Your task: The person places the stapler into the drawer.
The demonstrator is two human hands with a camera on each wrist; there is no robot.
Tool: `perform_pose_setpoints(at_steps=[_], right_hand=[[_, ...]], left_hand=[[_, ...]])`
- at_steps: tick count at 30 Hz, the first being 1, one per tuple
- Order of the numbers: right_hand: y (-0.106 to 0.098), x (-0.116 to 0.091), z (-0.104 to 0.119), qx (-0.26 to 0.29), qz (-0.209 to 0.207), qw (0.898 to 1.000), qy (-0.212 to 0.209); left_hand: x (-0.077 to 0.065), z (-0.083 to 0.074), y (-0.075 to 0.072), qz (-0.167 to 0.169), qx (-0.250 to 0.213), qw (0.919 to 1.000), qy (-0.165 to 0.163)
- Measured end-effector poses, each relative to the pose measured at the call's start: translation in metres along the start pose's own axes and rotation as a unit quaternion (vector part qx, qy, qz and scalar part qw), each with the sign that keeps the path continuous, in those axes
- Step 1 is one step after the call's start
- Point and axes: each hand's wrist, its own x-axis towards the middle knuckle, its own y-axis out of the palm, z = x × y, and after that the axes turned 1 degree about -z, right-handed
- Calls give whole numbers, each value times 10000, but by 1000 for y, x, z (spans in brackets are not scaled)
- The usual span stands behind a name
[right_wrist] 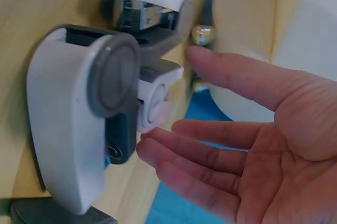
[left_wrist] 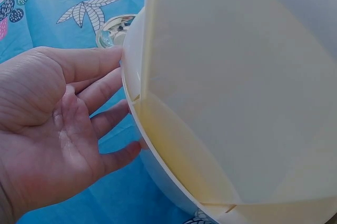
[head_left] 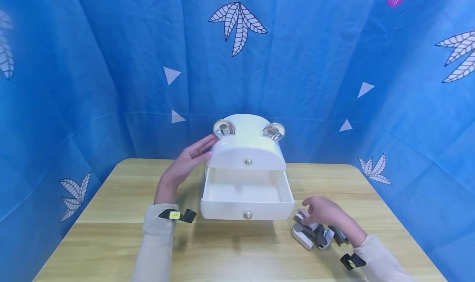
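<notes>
While blue cloth [head_left: 308,67] backs wooden table [head_left: 100,240], left fingers [left_wrist: 104,89], right fingers [right_wrist: 216,133] spread loosely, empty.

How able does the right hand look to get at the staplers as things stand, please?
Probably yes: the right hand looks empty and is right beside the staplers, with nothing visible blocking the way.

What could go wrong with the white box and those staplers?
The staplers lie bunched together, so the right hand might knock one while picking up another. That hand is also near the corner of the open drawer, so it could bump it. And the drawer sticks out of the box, so pushing down on its front might tip the box, though the left hand at its side may help steady it.
</notes>
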Motion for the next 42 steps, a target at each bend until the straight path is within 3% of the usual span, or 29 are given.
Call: perform_pose_setpoints(at_steps=[11,17,21,30,37,42], right_hand=[[11,5,-1,-453,-246,9985,200],[11,7,-3,-276,-263,9990,251],[3,9,-6,-13,-246,9997,29],[-56,9,-2,782,258,9908,-1072],[-117,-3,40,346,461,9836,-1712],[-139,-8,78,57,383,9773,-2082]], left_hand=[[2,-1,3,-10,42,10000,30],[2,-1,4,-4,36,10000,40],[2,-1,4,3,14,10000,20],[0,0,3,-61,65,9999,-48],[0,0,2,-69,49,10000,-6],[1,1,2,-45,43,10000,-4]])
